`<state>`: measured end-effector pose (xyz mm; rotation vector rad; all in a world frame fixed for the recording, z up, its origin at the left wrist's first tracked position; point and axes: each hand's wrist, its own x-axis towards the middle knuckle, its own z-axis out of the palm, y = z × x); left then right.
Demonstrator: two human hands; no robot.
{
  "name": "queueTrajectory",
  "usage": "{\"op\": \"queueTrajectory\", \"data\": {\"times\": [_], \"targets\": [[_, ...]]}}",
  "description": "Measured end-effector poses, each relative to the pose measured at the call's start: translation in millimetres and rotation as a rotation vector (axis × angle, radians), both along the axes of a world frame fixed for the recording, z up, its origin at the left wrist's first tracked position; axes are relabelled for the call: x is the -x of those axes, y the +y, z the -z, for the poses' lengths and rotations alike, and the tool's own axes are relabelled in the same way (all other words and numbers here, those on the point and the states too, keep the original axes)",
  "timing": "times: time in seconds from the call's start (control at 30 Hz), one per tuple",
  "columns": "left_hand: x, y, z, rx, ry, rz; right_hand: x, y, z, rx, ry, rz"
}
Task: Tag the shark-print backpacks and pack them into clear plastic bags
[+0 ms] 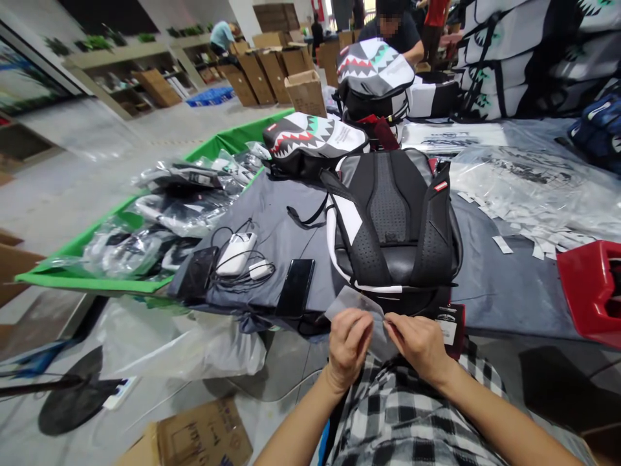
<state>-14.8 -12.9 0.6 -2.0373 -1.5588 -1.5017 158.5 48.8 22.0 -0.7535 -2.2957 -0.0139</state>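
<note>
Both hands are close together at the table's front edge, before a black and white backpack (392, 213) that lies with its straps up. My left hand (350, 343) pinches a clear plastic bag (353, 301) near its opening. Close to it on the right, my right hand (420, 343) has thumb and fingertips closed on the same clear bag. A dark red tag with a white label (449, 330) hangs from the backpack beside my right hand. A black phone (295, 287) lies left of the backpack.
A white power bank (237, 252) with cables lies left. Bagged goods fill a green-edged bin (130, 281). Shark-print backpacks (315, 139) stand behind. White labels (533, 226) and a red holder (589, 291) are right. A person (392, 26) works across the table.
</note>
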Motion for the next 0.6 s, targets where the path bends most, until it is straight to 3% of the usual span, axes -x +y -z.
{"op": "queueTrajectory", "data": {"times": [0.17, 0.3, 0.6], "targets": [[20, 30, -8.3, -0.072, 0.315, 0.239, -3, 1, 4.9, -0.005, -0.005, -0.004], [29, 35, -6.9, -0.107, 0.415, 0.347, -6, 1, 4.2, -0.009, -0.023, -0.049], [29, 39, 10.5, -0.139, 0.365, 0.327, -15, 3, 5.0, 0.005, -0.061, -0.094]]}}
